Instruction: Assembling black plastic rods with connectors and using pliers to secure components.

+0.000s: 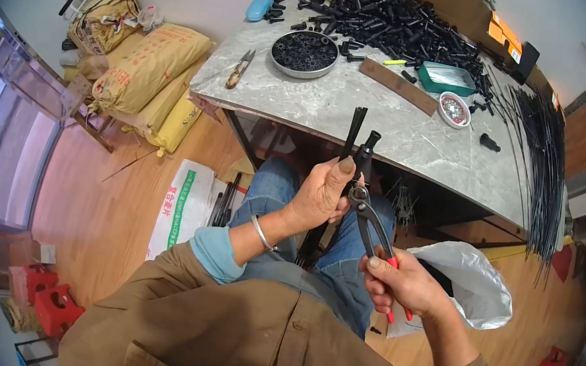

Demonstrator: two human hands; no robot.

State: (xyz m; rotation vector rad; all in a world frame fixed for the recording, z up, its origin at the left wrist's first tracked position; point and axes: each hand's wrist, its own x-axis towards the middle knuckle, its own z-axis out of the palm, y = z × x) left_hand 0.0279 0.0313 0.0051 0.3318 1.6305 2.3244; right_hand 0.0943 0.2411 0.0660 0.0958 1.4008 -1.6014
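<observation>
My left hand [320, 194] is closed around a bundle of thin black rods [354, 133] and a black tubular fitting [366, 151], with the thumb pointing up along them. The rods run down between my knees. In my right hand [403, 281] is a pair of end-cutting pincers [372, 228] with dark jaws and red handles. Their jaws meet the lower end of the fitting, beside my left fingers; whether they grip anything there is too small to tell. Both hands are over my lap, just in front of the table [282, 103].
A heap of black fittings [391, 21] covers the table's back. Nearer lie a round tin of black rings [301, 72], scissors [240, 71], a brown bar [398, 85], a green box [445, 88] and long black wires [546, 166]. An open white sack [481, 284] stands at my right.
</observation>
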